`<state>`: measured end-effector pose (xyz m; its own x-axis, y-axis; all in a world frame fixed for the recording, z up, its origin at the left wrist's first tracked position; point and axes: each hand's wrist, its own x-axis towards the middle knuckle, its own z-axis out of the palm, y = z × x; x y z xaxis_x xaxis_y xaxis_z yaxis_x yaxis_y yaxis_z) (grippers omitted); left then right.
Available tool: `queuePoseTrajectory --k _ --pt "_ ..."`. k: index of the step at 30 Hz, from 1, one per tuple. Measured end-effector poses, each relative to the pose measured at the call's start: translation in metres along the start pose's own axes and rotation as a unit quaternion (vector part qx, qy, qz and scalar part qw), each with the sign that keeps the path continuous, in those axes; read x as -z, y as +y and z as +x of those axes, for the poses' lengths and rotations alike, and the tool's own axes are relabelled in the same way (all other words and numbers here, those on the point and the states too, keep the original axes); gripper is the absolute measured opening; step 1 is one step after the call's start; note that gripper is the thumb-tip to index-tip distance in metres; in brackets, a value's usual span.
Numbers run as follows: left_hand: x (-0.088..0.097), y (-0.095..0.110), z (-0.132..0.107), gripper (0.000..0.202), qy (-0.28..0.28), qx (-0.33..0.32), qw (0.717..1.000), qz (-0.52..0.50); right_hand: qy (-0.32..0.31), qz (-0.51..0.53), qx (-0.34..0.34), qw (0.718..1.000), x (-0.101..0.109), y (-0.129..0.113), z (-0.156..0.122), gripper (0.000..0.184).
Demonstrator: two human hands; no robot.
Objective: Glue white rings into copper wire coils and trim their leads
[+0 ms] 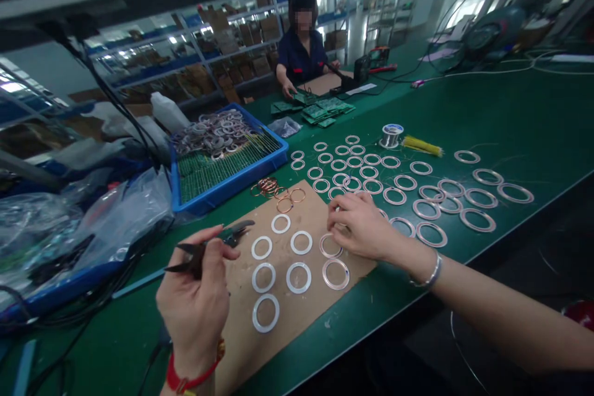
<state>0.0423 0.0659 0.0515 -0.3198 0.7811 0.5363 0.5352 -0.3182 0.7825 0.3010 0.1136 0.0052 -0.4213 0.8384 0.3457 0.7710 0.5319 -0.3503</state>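
My left hand (197, 297) is closed around a small pair of dark cutters (234, 234), held over the left edge of a brown cardboard sheet (290, 315). My right hand (359, 223) reaches over the sheet's right edge, its fingers bent and pinched on a flat ring coil that they mostly cover. Just below those fingers lie a pinkish ring (331, 246) and another pinkish ring (335, 274). Several white rings (298, 277) lie in rows on the cardboard between my hands. Copper wire rings (268, 185) are heaped at its far corner.
Many pinkish rings (405, 182) cover the green table (510, 111) at right. A solder wire spool (391, 136) and yellow bundle (422, 146) stand beyond. A blue tray (185, 203) of rings and plastic bags (134, 210) are at left. Opposite, a person (301, 52) handles green circuit boards (325, 111).
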Motion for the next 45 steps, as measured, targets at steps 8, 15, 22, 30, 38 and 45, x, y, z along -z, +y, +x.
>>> queuePoseTrajectory --k 8,15,22,30,38,45 --pt "0.013 -0.032 -0.008 0.019 -0.026 -0.014 0.997 0.071 -0.073 0.04 0.047 0.995 -0.063 -0.001 0.107 0.009" --pt "0.012 -0.035 0.015 0.019 -0.043 -0.029 0.997 0.058 -0.076 0.251 0.008 0.965 -0.057 0.006 0.124 0.019" --pt "-0.053 -0.042 0.068 0.026 -0.132 -0.104 0.98 0.104 -0.134 0.496 0.03 0.857 -0.044 0.01 0.135 0.038" --pt "-0.088 -0.053 0.102 0.021 -0.12 -0.119 0.974 0.152 -0.12 0.625 0.013 0.771 -0.06 0.022 0.152 0.046" --pt "-0.095 -0.044 0.116 0.027 -0.089 -0.119 0.978 0.148 -0.102 0.649 0.004 0.754 -0.069 0.017 0.172 0.039" --pt "-0.076 -0.028 0.117 0.027 -0.018 -0.086 0.988 0.128 -0.047 0.531 -0.011 0.846 -0.087 0.018 0.191 0.028"
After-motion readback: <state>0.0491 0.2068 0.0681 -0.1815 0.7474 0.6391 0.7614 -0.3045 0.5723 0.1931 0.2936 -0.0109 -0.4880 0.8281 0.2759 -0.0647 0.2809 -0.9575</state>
